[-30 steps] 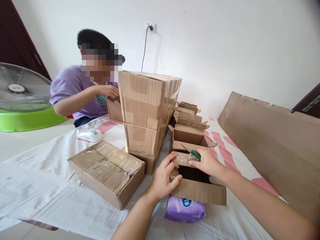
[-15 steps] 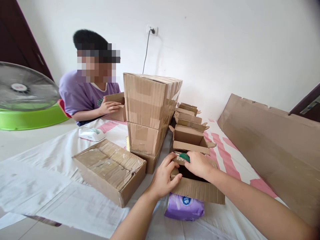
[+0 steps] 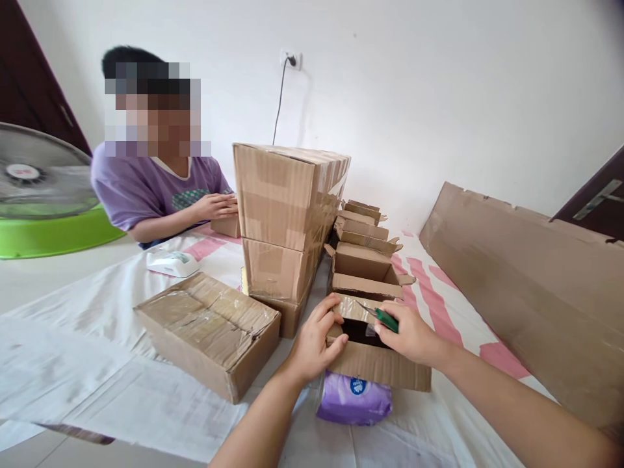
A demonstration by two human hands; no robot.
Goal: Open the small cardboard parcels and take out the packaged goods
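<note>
A small open cardboard box rests on a purple tissue pack in front of me. My left hand grips the box's left corner, thumb on the near wall and fingers on the taped far flap. My right hand is closed on a green-handled cutter, its blade pointing left along that flap. Beyond it stands a row of open boxes.
A stack of taped boxes stands to the left of the row, and a flat taped box lies nearer left. Another person in a purple shirt handles a small box. A fan, a white object and a cardboard sheet are around.
My right hand tipped the cutter down over the flap, then drew back right so the blade shows again. The other person sat up and lowered their small box to the table.
</note>
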